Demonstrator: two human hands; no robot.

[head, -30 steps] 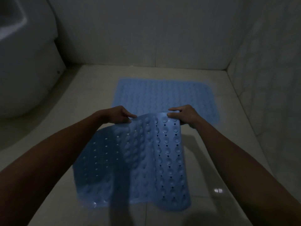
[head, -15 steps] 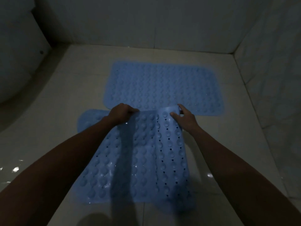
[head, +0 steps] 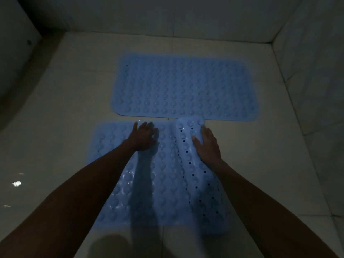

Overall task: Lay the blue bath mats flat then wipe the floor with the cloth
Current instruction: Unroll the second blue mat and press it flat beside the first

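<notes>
The far mat (head: 184,88), blue and bumpy, lies flat on the floor, while the near mat (head: 158,175) just beside it humps up along its right side.

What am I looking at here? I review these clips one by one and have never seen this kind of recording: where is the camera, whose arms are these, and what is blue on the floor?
There is no machine. A person wears one camera on the head, looking forward and down, so the two arms are their own. The room is dim, with a tiled floor and tiled walls. Two blue bath mats lie on the floor. The far mat lies flat. The near mat is mostly down, but its right part still humps up in a ridge. The left hand presses flat on the near mat with fingers spread. The right hand rests on the raised ridge. Nothing is gripped. No cloth is visible.
</notes>
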